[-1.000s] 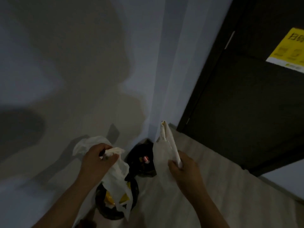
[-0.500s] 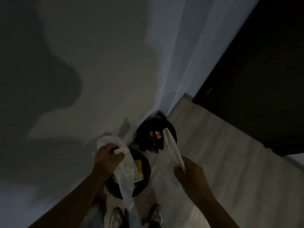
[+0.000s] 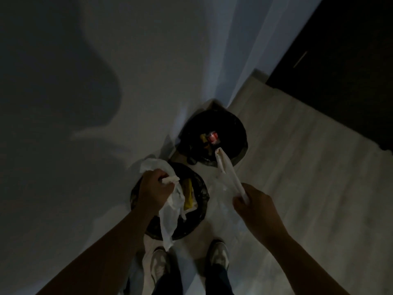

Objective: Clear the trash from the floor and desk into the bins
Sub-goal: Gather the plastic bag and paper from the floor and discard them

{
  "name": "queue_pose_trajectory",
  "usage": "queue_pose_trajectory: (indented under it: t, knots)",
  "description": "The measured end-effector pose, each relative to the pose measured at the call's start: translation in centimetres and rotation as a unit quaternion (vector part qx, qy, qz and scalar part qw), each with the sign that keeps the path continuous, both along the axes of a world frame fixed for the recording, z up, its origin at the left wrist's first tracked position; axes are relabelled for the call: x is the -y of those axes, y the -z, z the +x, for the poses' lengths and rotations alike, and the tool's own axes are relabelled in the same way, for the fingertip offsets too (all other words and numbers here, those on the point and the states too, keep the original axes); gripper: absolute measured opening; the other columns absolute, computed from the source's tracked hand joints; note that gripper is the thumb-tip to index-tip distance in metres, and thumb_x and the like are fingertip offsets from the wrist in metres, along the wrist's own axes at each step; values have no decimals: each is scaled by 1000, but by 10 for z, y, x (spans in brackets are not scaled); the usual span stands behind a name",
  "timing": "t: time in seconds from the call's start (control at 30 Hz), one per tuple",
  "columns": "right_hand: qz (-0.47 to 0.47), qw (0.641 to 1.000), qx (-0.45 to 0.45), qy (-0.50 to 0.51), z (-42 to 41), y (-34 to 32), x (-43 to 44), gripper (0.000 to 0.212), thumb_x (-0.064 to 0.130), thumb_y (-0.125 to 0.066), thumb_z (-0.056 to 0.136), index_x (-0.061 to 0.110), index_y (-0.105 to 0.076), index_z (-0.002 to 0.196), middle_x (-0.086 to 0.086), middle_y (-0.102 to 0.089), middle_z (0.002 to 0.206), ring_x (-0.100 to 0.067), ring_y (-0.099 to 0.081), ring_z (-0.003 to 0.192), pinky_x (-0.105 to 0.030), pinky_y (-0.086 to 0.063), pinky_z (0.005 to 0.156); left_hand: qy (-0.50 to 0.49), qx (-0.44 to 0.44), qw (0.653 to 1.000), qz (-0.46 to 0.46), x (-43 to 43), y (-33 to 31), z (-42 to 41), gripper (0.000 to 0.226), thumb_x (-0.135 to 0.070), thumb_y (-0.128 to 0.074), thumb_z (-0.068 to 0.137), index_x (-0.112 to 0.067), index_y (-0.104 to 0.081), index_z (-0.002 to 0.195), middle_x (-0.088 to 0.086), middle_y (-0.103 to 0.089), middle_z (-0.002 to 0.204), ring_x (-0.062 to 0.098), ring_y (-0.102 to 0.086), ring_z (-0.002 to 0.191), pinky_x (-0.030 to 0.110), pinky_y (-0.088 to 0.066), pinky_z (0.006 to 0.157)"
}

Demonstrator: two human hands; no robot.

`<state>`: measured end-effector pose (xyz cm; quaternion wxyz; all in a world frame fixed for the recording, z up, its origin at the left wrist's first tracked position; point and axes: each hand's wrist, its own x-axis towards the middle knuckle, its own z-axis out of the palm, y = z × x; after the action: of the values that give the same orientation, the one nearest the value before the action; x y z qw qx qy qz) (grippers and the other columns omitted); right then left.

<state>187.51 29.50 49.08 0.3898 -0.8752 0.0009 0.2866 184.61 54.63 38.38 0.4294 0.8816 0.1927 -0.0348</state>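
Pale floor (image 3: 297,188), white wall (image 3: 127,60) (bins (image 3: 242,133) alongside)

Crinkled bag (image 3: 170,211) looks like thin plastic; bin liner (image 3: 236,124) glossy; floor (image 3: 297,167) matt wood.

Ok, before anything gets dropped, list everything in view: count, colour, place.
near bin: one, black liner, on the floor by the wall
far bin: one, black liner, in the corner
red can: one, red, inside the far bin
yellow trash: one piece, yellow, inside the near bin
crumpled sheet: one, white, hanging over the near bin
rolled wrapper: one, white, tip towards the far bin
door: one, dark, upper right
shoes: two, pale grey, bottom centre
left hand: grips the crumpled sheet
right hand: grips the rolled wrapper
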Motion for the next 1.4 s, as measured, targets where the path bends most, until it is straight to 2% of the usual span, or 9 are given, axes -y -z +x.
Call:
queue_pose_trajectory:
  t: [0.17,0.33,0.43,0.57,0.77,0.87,0.97,1.23,1.4]
  knots:
    - [-18,1000,4,-4,-7,34,-2,13,13,-52,93,23,-60,97,-4,-59,68,-1,-50,48,-12,-39,44,62,-1,996,63,2,42,-11,19,-1,-64,69,0,-51,56,13,-47,53,11,-38,55,13,-23,53]
    - [-12,1000,-5,-3,-13,57,-3,16,13,-52,94,27,-57,98,-3,-59,68,-2,-49,45,-12,-38,41,92,-102,990,39,-4,93,-31,28,-24,-57,70,4,-59,67,20,-57,64,37,-58,62,37,-49,61]
    - [-12,1000,0,-5,-15,69,-4,11,11,-52,93,20,-59,94,-2,-56,66,-2,-49,46,-12,-38,42,122,-209,969,45,1,102,-43,52,-30,-64,76,12,-60,106,31,-60,106,44,-56,105,50,-46,93]
    - [-11,1000,-6,-11,-20,81,-9,9,11,-53,92,15,-61,91,-8,-58,68,-2,-48,48,-15,-39,45,106,-275,954,50,7,94,-49,71,-28,-64,87,-6,-30,144,16,-23,152,29,-20,142,35,-22,115]
    - [-26,998,-2,-57,-25,101,-34,16,11,-51,92,12,-61,105,7,-53,66,0,-50,49,-9,-38,46,56,-305,950,33,-9,74,-66,52,-24,-61,89,-7,-42,134,13,-34,144,27,-36,132,32,-31,107]
    - [-24,995,14,-100,-23,119,-61,29,11,-50,93,8,-57,121,-1,-62,85,-11,-59,72,-6,-39,59,48,-307,950,19,-20,65,-73,44,-21,-61,89,-7,-47,129,14,-44,135,27,-46,121,29,-37,95]
    - [-52,984,30,-170,-22,154,-97,38,13,-48,94,10,-50,132,-14,-62,114,-28,-59,104,-25,-42,80,54,-296,953,27,-33,64,-80,33,-17,-57,91,-8,-56,122,14,-55,124,28,-51,117,25,-38,90]
    - [-253,880,3,-402,-51,257,-158,34,16,-46,96,10,-47,130,-14,-55,127,-30,-53,117,-37,-44,99,31,-290,956,31,-73,91,-108,32,-25,-63,87,-14,-59,117,3,-55,115,13,-52,99,21,-37,82]
    - [-244,900,-63,-356,-59,291,-160,40,28,-47,95,14,-45,132,-13,-50,131,-30,-46,122,-37,-40,98,56,-296,952,54,-85,109,-120,19,-27,-62,86,-14,-61,100,3,-59,105,12,-55,89,23,-46,82]
